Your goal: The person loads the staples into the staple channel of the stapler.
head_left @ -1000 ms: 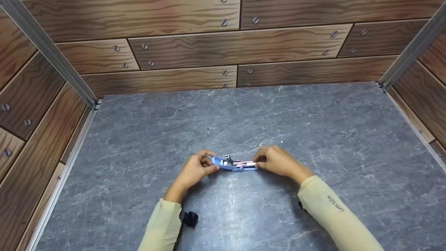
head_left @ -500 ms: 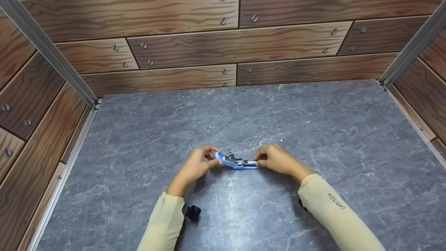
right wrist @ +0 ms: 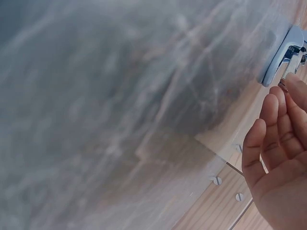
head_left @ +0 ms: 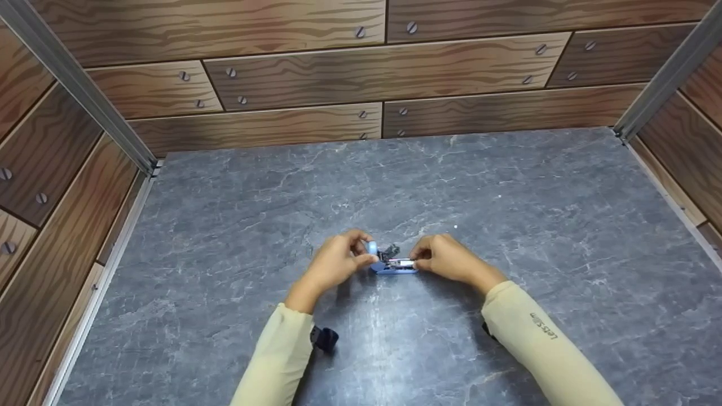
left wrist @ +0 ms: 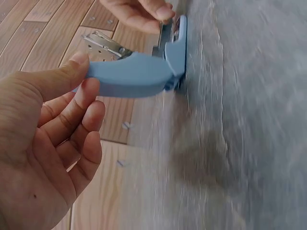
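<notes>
A small blue stapler [head_left: 393, 265] lies on the grey marble tabletop [head_left: 507, 197], near the front middle. My left hand [head_left: 365, 257] pinches its blue top cover [left wrist: 136, 74] between thumb and fingers and holds it swung up from the base. The metal staple magazine [left wrist: 103, 43] stands out free behind the cover. My right hand [head_left: 420, 263] grips the other end of the base with its fingertips [left wrist: 158, 10]. In the right wrist view only the stapler's end [right wrist: 284, 52] shows, beside the fingers [right wrist: 271, 124].
Wood-patterned panels [head_left: 316, 79] with screw heads wall the table at the back and both sides, with metal posts [head_left: 79, 84] in the corners. A black wrist strap [head_left: 325, 339] shows under my left sleeve.
My left hand has moved right and swung the blue cover up from lying flat out to the left to standing nearly upright. The right hand has held still.
</notes>
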`<state>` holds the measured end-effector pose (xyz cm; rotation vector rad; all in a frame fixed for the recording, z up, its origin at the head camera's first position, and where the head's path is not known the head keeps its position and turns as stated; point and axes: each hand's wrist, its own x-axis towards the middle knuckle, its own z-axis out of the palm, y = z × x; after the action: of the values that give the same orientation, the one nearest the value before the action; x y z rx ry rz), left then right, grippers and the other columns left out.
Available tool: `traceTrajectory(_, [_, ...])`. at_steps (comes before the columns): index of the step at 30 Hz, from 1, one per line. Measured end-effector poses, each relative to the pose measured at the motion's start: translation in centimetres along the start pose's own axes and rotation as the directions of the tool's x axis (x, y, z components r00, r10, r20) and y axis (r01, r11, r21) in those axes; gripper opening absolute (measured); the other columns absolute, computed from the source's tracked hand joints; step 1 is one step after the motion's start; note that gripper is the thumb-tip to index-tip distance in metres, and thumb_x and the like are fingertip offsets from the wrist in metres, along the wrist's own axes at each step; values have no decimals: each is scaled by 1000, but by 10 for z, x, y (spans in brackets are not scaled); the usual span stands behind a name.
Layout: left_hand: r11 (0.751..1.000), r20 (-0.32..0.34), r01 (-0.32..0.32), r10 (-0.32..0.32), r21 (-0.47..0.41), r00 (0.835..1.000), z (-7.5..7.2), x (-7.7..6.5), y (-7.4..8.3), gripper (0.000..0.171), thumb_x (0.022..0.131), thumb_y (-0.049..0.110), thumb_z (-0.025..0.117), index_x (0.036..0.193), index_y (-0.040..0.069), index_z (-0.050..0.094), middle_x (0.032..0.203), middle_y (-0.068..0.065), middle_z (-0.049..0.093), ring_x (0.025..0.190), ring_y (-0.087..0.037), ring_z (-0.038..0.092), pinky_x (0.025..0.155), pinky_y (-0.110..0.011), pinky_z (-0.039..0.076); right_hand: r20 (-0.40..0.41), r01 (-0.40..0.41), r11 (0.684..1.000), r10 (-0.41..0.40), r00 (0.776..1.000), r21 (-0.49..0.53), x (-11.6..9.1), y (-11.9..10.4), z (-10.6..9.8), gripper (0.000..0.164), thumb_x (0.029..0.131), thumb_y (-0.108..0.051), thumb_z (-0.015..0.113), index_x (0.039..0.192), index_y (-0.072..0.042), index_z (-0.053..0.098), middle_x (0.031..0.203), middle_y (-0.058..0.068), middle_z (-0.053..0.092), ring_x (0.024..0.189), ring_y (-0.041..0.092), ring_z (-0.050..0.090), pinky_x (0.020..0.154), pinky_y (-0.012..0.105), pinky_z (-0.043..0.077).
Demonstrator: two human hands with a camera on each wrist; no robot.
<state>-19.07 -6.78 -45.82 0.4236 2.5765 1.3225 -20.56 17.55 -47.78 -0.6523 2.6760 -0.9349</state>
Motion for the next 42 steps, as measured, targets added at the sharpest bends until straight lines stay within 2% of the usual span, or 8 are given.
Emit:
traceTrajectory(7, [999, 15, -34, 34, 4, 999, 16, 10, 9, 31, 83, 22, 75, 108, 8, 65, 79, 1, 61, 64, -7, 49, 59, -20, 41, 8, 0, 1000, 0, 1000, -5, 1, 2, 0, 13, 81, -5, 70, 93, -1, 72, 87, 10, 72, 75, 12, 60, 72, 31, 53])
traceTrajectory(17, [999, 50, -1, -1, 43, 999, 30, 20, 17, 33, 83, 25, 76, 111, 9, 65, 74, 5, 55, 58, -7, 44, 54, -20, 37, -1, 10, 1000, -10, 1000, -8, 1, 2, 0, 13, 79, -5, 69, 91, 0, 72, 86, 10, 71, 76, 13, 59, 74, 33, 52])
traceTrajectory(25, [999, 47, 21, -23, 42, 999, 36, 23, 18, 31, 81, 21, 77, 109, 10, 66, 71, 5, 53, 58, -7, 44, 53, -20, 36, 7, 11, 1000, -11, 1000, 9, 0, 4, 0, 16, 79, -3, 68, 94, 1, 72, 88, 11, 71, 77, 13, 60, 75, 33, 53])
traceTrajectory(29, [993, 49, 3, -8, 117, 999, 37, 24, 21, 32, 82, 25, 76, 109, 12, 66, 71, 6, 54, 58, -6, 44, 53, -20, 34, 10, 8, 1000, -8, 1000, 18, -1, 4, -2, 14, 79, -3, 68, 92, 0, 71, 86, 10, 71, 75, 12, 57, 73, 29, 51])
traceTrajectory(34, [974, 49, -13, 2, 227, 999, 42, 27, 24, 31, 82, 32, 76, 108, 16, 68, 71, 7, 54, 58, -5, 44, 52, -20, 33, 29, 23, 999, -24, 999, 37, -1, 6, -2, 11, 79, -2, 68, 89, 0, 70, 80, 7, 67, 70, 9, 53, 67, 23, 46])
traceTrajectory(42, [969, 43, -26, 16, 245, 999, 46, 29, 22, 32, 80, 34, 77, 106, 16, 69, 68, 7, 52, 58, -6, 43, 52, -20, 32, 46, 0, 998, -2, 999, 58, -1, 7, 0, 15, 80, -6, 69, 93, 0, 71, 79, 7, 66, 69, 8, 52, 66, 23, 46])
